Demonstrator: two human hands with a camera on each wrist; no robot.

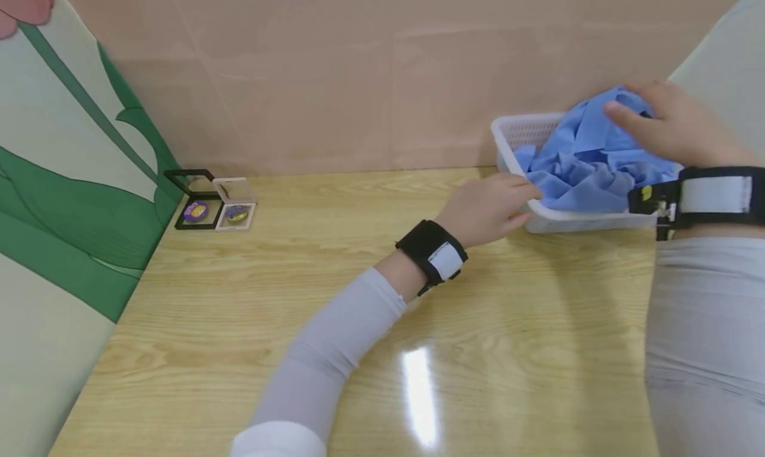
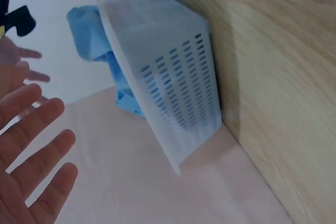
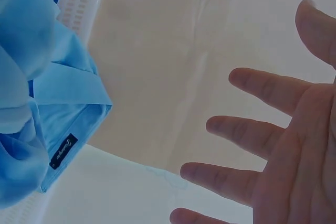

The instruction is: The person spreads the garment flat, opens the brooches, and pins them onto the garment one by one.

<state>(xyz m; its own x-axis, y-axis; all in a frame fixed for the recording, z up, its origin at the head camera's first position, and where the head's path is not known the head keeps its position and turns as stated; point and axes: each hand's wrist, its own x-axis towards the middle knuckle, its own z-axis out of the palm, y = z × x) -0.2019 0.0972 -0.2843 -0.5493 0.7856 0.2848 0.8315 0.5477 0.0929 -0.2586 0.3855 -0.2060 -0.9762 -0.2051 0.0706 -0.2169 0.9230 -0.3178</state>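
A crumpled light-blue garment (image 1: 603,171) lies heaped in a white plastic basket (image 1: 505,138) at the back right of the table. The right wrist view shows a dark label (image 3: 63,151) sewn inside a folded edge of it. My right hand (image 1: 675,125) is over the garment's right side, fingers spread and apart from the cloth in the right wrist view. Beside the basket's left front corner is my left hand (image 1: 487,208). Its fingers (image 2: 50,114) are loosely extended with nothing in them, and the left wrist view shows a gap between them and the basket's slotted wall (image 2: 178,77).
Two small cases with raised lids, one black (image 1: 200,212) and one pale pink (image 1: 236,214), stand at the back left, each with a small colourful round item inside. A tan covered wall (image 1: 358,78) rises behind the wood-grain table (image 1: 239,311). Printed panels flank both sides.
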